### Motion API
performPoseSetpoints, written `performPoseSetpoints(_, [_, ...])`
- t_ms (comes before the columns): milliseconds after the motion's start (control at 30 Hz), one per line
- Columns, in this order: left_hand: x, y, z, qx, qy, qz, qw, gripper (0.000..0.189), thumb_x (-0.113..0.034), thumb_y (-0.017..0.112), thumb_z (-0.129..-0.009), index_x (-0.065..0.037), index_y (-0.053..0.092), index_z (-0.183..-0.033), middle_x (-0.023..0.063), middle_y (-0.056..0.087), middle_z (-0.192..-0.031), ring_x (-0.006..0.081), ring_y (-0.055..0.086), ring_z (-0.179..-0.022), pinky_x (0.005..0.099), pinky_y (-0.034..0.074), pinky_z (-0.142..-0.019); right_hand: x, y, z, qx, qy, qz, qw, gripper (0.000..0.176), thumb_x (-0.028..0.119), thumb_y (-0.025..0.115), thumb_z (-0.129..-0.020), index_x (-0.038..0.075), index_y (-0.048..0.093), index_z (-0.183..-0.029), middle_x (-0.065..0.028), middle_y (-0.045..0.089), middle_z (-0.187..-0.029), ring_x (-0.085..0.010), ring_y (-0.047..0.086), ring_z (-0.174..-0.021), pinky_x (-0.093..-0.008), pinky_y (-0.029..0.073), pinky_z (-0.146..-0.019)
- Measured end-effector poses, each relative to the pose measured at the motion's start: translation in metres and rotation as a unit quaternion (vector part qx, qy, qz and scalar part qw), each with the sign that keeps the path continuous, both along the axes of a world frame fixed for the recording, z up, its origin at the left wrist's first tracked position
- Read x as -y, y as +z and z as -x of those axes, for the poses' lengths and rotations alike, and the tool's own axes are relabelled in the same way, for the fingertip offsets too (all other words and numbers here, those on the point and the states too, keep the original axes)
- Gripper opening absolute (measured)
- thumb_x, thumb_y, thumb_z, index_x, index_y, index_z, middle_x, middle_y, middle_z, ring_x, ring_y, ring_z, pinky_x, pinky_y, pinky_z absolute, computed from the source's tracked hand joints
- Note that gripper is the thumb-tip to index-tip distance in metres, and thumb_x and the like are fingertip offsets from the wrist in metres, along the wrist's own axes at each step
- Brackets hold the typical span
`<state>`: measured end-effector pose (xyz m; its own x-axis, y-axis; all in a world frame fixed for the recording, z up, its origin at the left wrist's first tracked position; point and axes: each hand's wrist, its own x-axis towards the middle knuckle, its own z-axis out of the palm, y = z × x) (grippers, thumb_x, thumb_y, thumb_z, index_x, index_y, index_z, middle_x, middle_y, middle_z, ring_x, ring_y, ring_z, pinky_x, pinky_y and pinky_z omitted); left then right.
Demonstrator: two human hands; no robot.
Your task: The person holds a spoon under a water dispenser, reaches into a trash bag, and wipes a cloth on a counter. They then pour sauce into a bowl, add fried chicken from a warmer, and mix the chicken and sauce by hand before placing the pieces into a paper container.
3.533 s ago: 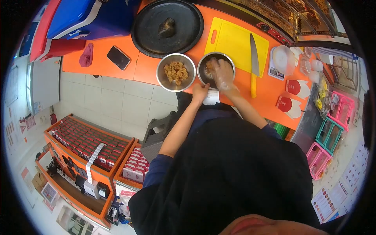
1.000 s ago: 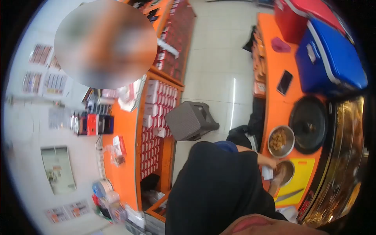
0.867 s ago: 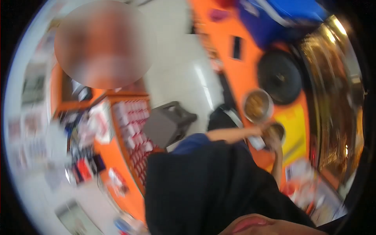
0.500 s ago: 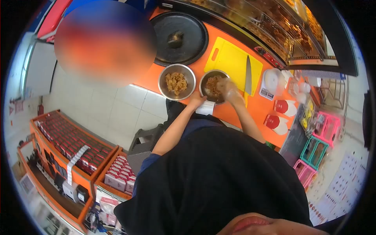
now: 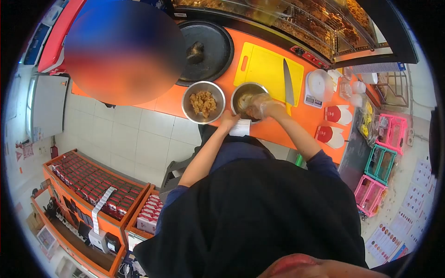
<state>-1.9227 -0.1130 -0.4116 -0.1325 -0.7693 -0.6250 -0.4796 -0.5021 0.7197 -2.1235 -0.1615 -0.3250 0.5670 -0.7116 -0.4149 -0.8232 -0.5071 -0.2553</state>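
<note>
Two steel bowls stand side by side on the orange counter. The left bowl (image 5: 186, 107) holds pieces of brown fried food (image 5: 203, 103). My right hand (image 5: 259, 106), in a clear plastic glove, reaches down into the right bowl (image 5: 237, 92); its fingers are curled among the food, and what they grip is unclear. My bare left hand (image 5: 228, 120) is at the near rim of the right bowl, its fingers closed on the edge. A white paper slip (image 5: 240, 128) lies beside it at the counter's edge.
Behind the bowls are a yellow cutting board (image 5: 262, 69) with a knife (image 5: 288, 83) and a black round tray (image 5: 218, 51). To the right sit a scale (image 5: 314, 99) and red-and-white cartons (image 5: 330, 135). A blurred person stands at upper left, near a glass food display (image 5: 320, 39).
My right hand has moved lower and further left into the right bowl, its fingers now over the food. The whole view has shifted slightly.
</note>
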Motion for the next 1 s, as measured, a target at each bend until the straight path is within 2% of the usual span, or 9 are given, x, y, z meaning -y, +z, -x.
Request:
performPoseSetpoints(200, [-0.001,-0.003,-0.002,-0.004,-0.038,0.073,0.997,0.037,-0.031,0.07,-0.081,0.006,0.069,-0.074,0.0163,0.064,-0.062,0.0232,0.061,-0.053,0.0383,0.046,-0.056,-0.01,-0.045,-0.022,0.116,-0.125,0.16,0.972,0.047,0.02,0.066,-0.075,0.014,0.059,-0.121,-0.0085,0.055,-0.128,-0.0298,0.053,-0.116,-0.0525,0.039,-0.095])
performPoseSetpoints(267, [0.002,0.005,-0.005,0.024,-0.047,0.079,0.996,0.037,-0.031,0.07,-0.081,0.005,0.07,-0.075,0.0173,0.065,-0.063,0.0249,0.063,-0.056,0.0389,0.047,-0.058,-0.007,-0.055,-0.02,0.221,0.037,0.136,0.965,0.048,0.02,0.066,-0.075,0.01,0.059,-0.121,-0.012,0.057,-0.124,-0.0313,0.052,-0.118,-0.0507,0.04,-0.098])
performPoseSetpoints(467, [0.007,0.029,-0.01,0.049,-0.049,0.123,0.99,0.034,-0.031,0.07,-0.081,0.003,0.071,-0.078,0.0228,0.066,-0.07,0.0341,0.067,-0.068,0.0428,0.05,-0.068,0.011,-0.025,0.013,0.114,0.268,0.12,0.949,0.049,0.022,0.067,-0.075,0.01,0.059,-0.122,-0.0139,0.056,-0.124,-0.0315,0.051,-0.12,-0.0485,0.039,-0.101])
performPoseSetpoints(700, [0.009,0.051,0.003,0.091,-0.14,0.209,0.964,0.029,-0.025,0.07,-0.079,0.005,0.07,-0.078,0.0256,0.065,-0.072,0.0394,0.066,-0.073,0.0455,0.05,-0.072,0.015,-0.012,0.03,0.118,0.342,0.236,0.902,0.051,0.024,0.068,-0.075,0.01,0.058,-0.124,-0.0161,0.056,-0.124,-0.0317,0.05,-0.121,-0.0458,0.037,-0.104])
performPoseSetpoints(800, [0.009,0.054,0.004,0.092,-0.14,0.231,0.958,0.03,-0.025,0.07,-0.079,0.005,0.069,-0.077,0.0253,0.065,-0.072,0.0394,0.066,-0.072,0.0454,0.05,-0.071,0.001,-0.016,0.03,0.122,0.316,0.276,0.9,0.052,0.024,0.068,-0.076,0.01,0.058,-0.124,-0.0167,0.056,-0.124,-0.0318,0.049,-0.121,-0.0451,0.037,-0.105])
performPoseSetpoints(867, [0.011,0.063,0.008,0.069,-0.121,0.211,0.967,0.03,-0.025,0.07,-0.08,0.005,0.069,-0.077,0.025,0.065,-0.072,0.0391,0.066,-0.072,0.0452,0.051,-0.07,-0.025,-0.024,0.029,0.088,0.064,0.23,0.967,0.055,0.025,0.066,-0.078,0.008,0.054,-0.129,-0.0175,0.051,-0.13,-0.0321,0.045,-0.125,-0.0412,0.036,-0.107])
performPoseSetpoints(900, [0.012,0.066,0.01,0.045,-0.103,0.19,0.975,0.03,-0.025,0.07,-0.081,0.005,0.069,-0.078,0.0246,0.065,-0.072,0.0388,0.066,-0.072,0.045,0.051,-0.069,-0.036,-0.026,0.024,0.088,0.062,0.23,0.967,0.055,0.025,0.066,-0.078,0.008,0.054,-0.129,-0.0175,0.051,-0.13,-0.0321,0.045,-0.125,-0.0412,0.036,-0.107])
performPoseSetpoints(967, [0.01,0.073,0.016,0.036,-0.105,0.196,0.974,0.03,-0.026,0.069,-0.081,0.005,0.07,-0.079,0.0243,0.066,-0.073,0.0384,0.066,-0.071,0.0444,0.051,-0.069,-0.055,-0.031,0.008,0.129,-0.232,0.034,0.964,0.054,0.026,0.064,-0.082,0.005,0.051,-0.131,-0.0188,0.049,-0.134,-0.0313,0.045,-0.126,-0.0406,0.034,-0.108])
performPoseSetpoints(1000, [0.009,0.073,0.019,0.028,-0.104,0.203,0.973,0.031,-0.026,0.069,-0.082,0.005,0.07,-0.081,0.024,0.066,-0.073,0.038,0.066,-0.071,0.0439,0.051,-0.068,-0.059,-0.031,0.002,0.129,-0.235,0.033,0.963,0.054,0.026,0.064,-0.082,0.005,0.051,-0.131,-0.0188,0.049,-0.134,-0.0313,0.045,-0.126,-0.0406,0.034,-0.108])
